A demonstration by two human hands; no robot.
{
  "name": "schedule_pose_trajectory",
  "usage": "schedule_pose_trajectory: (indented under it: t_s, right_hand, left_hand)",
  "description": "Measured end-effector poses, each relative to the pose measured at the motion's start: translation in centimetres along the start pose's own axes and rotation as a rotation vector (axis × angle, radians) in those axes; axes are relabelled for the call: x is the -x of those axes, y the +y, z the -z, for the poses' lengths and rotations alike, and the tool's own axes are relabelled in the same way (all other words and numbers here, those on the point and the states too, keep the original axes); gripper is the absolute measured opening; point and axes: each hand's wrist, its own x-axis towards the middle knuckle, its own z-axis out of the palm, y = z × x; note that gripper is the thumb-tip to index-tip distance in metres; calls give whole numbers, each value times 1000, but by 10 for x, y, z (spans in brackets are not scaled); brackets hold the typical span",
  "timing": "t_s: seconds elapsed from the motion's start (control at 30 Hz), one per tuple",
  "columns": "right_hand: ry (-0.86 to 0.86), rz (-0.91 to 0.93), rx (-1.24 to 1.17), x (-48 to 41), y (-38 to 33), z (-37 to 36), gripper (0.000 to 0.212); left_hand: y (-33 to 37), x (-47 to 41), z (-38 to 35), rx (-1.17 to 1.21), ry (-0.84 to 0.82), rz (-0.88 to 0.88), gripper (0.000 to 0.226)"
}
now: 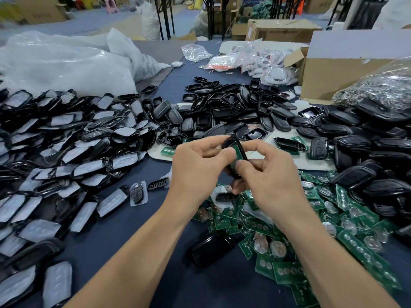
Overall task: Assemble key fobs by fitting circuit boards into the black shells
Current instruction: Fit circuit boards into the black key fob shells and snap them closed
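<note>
One slim black plastic shell (230, 142) sits lifted above the counter (115, 241) between my two hands, tilted on edge. A small green circuit board (239, 153) shows inside its hollow. My left hand (195, 172) pinches the shell's left side with curled fingers. My right hand (271, 178) grips the right side, thumb laid over the board. The hands are close together, almost touching.

I judge this to be the seating step. The board is in the shell, but the thumbs cover most of it, so I cannot tell whether it has dropped fully home. The next move probably calls for even thumb pressure along the board until it lies flush. The left hand would need to keep the shell from twisting.

Room is tight. A heap of loose green boards with round silver cells (311, 230) lies just beneath the hands and spreads right. A pile of bare black shells (233, 107) lies beyond them. Black fob halves backed with pale film (66, 141) crowd the left. Between those heaps runs a strip of bare dark-blue counter under my left forearm, the one open place to set a finished piece down. A glossy black casing (211, 247) lies at the strip's right side. The counter's near edge is out of view.
</note>
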Motion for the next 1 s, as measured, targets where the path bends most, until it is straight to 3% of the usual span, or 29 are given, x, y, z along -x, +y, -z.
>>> schedule_pose_trajectory:
  t_s: [0.13, 0.27, 0.33, 0.43, 0.53, 0.63, 0.8, 0.9, 1.0]
  right_hand:
    - [-47, -117, -216, -1, -2, 1, 25]
    - [-139, -200, -523, -1, -4, 7, 37]
    - [-132, -104, -469, 0, -6, 7, 43]
    - [17, 9, -261, 0, -5, 1, 46]
    - [159, -87, -342, -4, -4, 4, 34]
    - [178, -172, -421, -8, -6, 13, 31]
    - [254, -195, -473, -7, -4, 17, 27]
    - [67, -166, -486, -6, -6, 14, 42]
    - [-107, -192, -652, -5, -9, 7, 46]
  left_hand:
    - [2, -3, 3, 58, -12, 25, 35]
    - [4, -8, 9, 301, 38, 199, 12]
    - [5, -10, 11, 412, 33, 276, 5]
    - [4, -9, 7, 318, 0, 197, 8]
    - [-1, -9, 5, 124, -20, 121, 18]
    - [-2, -6, 5, -39, -99, 109, 18]
    - [0, -6, 3, 203, -58, 190, 22]
    - [3, -7, 2, 432, -131, 301, 15]
    - [4, -5, -1, 568, -226, 387, 11]
